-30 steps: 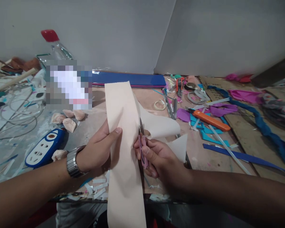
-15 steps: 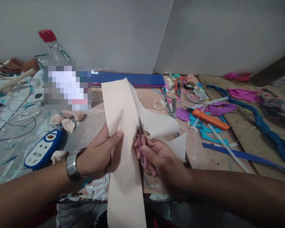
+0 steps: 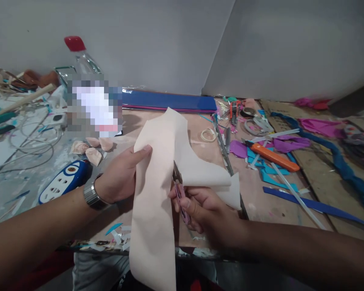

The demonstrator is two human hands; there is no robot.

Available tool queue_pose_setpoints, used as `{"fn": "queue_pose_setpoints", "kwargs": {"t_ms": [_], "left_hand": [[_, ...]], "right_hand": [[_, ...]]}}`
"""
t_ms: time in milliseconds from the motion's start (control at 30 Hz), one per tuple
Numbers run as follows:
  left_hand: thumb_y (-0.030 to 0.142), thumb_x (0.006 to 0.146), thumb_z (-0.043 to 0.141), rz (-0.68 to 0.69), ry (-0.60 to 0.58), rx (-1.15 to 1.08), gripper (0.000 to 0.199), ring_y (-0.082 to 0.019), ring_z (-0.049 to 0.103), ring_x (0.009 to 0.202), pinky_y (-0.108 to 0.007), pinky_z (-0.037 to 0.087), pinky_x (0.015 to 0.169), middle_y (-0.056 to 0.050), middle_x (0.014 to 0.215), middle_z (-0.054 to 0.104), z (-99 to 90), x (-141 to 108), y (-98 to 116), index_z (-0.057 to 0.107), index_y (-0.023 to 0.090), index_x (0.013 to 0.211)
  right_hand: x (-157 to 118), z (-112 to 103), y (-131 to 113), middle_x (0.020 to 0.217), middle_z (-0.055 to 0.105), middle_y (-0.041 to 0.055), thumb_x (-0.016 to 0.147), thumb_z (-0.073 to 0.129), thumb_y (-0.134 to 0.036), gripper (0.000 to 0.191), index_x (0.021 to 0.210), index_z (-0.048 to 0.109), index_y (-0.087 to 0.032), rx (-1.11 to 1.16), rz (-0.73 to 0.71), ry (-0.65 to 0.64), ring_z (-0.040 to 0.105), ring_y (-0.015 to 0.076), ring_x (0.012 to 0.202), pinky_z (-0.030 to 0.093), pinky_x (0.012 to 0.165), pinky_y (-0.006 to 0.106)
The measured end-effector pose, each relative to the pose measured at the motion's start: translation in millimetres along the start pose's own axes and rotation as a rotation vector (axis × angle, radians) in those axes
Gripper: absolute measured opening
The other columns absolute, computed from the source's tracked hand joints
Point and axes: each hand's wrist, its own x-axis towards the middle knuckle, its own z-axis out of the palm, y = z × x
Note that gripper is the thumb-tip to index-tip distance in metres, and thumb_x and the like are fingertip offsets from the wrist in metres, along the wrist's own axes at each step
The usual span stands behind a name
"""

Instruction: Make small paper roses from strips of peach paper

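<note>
A long peach sheet [image 3: 154,194] hangs over the table's front edge, and its farther part spreads to the right as a pale flap [image 3: 200,165]. My left hand [image 3: 119,171] pinches the sheet's left side, thumb on top, fingers hidden beneath. In my right hand [image 3: 203,206] are small pink-handled scissors [image 3: 181,198], fingers wrapped round the handles. Their dark blades point away from me and lie at the sheet's right edge, where it meets the flap.
At left are a blue-and-white power strip [image 3: 63,182], peach petal-like pieces [image 3: 94,155] and cables. A blue stack [image 3: 170,101] lies at the back. To the right are an orange cutter [image 3: 274,157], a tape ring [image 3: 208,135], coloured scraps and a blue strip [image 3: 309,201].
The view has shifted slightly. My left hand has moved up and left along the sheet, whose lower end has swung left. The scissors remain in my right hand at the sheet's edge.
</note>
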Motion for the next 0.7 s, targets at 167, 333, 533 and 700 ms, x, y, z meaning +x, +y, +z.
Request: {"fn": "queue_pose_setpoints", "kwargs": {"t_ms": [167, 333, 533, 700], "left_hand": [[0.027, 0.096, 0.062, 0.018, 0.065, -0.027, 0.032, -0.030, 0.078, 0.098, -0.046, 0.063, 0.092, -0.012, 0.112, 0.078, 2.9, -3, -1, 0.068, 0.015, 0.125], [0.023, 0.096, 0.061, 0.045, 0.162, -0.062, 0.033, -0.030, 0.075, 0.109, -0.047, 0.060, 0.100, -0.013, 0.123, 0.076, 6.5, -3, 0, 0.067, 0.014, 0.127], [0.023, 0.095, 0.063, 0.086, 0.202, -0.087, 0.043, -0.031, 0.071, 0.119, -0.049, 0.057, 0.105, -0.012, 0.128, 0.074, 16.1, -8, -6, 0.062, 0.015, 0.137], [0.026, 0.094, 0.066, 0.128, 0.217, -0.056, 0.049, -0.032, 0.063, 0.132, -0.049, 0.051, 0.114, -0.012, 0.133, 0.072, 17.0, -10, -10, 0.060, 0.017, 0.141]], "right_hand": [[3, 1, 0, 0.071, 0.057, -0.0037, 0.092, 0.070, -0.057, 0.045, 0.115, 0.069, -0.018, -0.002, -0.043, 0.014, 0.037, 0.0038, 0.046, 0.027, 0.041, 0.018], [3, 1, -1, 0.077, 0.061, -0.0008, 0.089, 0.074, -0.053, 0.043, 0.114, 0.072, -0.018, 0.006, -0.065, 0.034, 0.045, 0.0058, 0.052, 0.032, 0.042, 0.017], [4, 1, 0, 0.081, 0.064, -0.0008, 0.086, 0.078, -0.051, 0.045, 0.114, 0.071, -0.017, 0.065, -0.022, 0.089, 0.044, 0.0035, 0.046, 0.033, 0.040, 0.019], [5, 2, -1, 0.082, 0.064, -0.0013, 0.084, 0.081, -0.049, 0.045, 0.112, 0.070, -0.017, 0.113, -0.013, 0.077, 0.045, 0.0036, 0.046, 0.035, 0.038, 0.018]]}}
